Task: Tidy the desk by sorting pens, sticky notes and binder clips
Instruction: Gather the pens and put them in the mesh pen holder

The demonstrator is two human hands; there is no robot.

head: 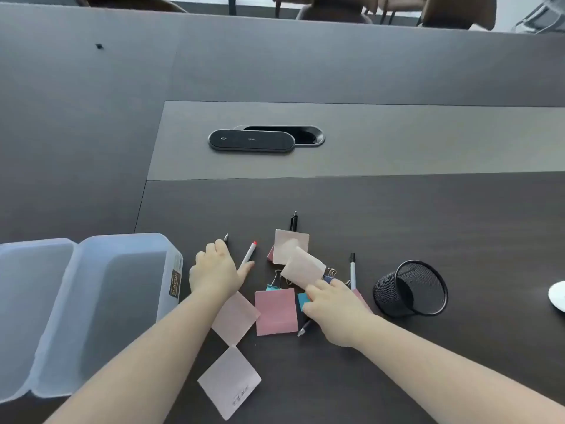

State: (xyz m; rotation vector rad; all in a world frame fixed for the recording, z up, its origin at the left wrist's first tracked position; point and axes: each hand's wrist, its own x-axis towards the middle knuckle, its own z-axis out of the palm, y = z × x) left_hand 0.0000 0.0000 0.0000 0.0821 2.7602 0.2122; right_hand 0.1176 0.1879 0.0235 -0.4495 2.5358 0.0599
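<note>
A dark-tipped pen (pixel 226 239) sticks out from the top of the left hand (pixel 214 270), whose fingers are curled closed around its hidden barrel; its tip points away from the person, long axis running near to far. Just right of that hand a white pen with a red cap (pixel 248 255) lies on the dark desk (pixel 428 209), red end far and tilted right, its near end touching the outstretched left thumb. The right hand (pixel 331 310) pinches a pale sticky note (pixel 302 267) between its fingertips, the sheet curling up and away to the left, above the desk. A blue binder clip (pixel 303 299) sits against that hand's thumb side; whether it is held I cannot tell. A pen tip (pixel 303 329) pokes out toward the person from under the right palm. A black pen (pixel 293 221) lies farther off, partly under a pale note (pixel 289 246), pointing away. A white pen with a black cap (pixel 352 270) lies right of the hand, cap far. A pink sticky pad (pixel 276 312) lies between the forearms, two pale notes (pixel 235 319) (pixel 229 382) nearer. A black mesh cup (pixel 411 289) lies tipped on its side at right, mouth toward the camera; a translucent two-compartment tray (pixel 91 301) stands at left.
</note>
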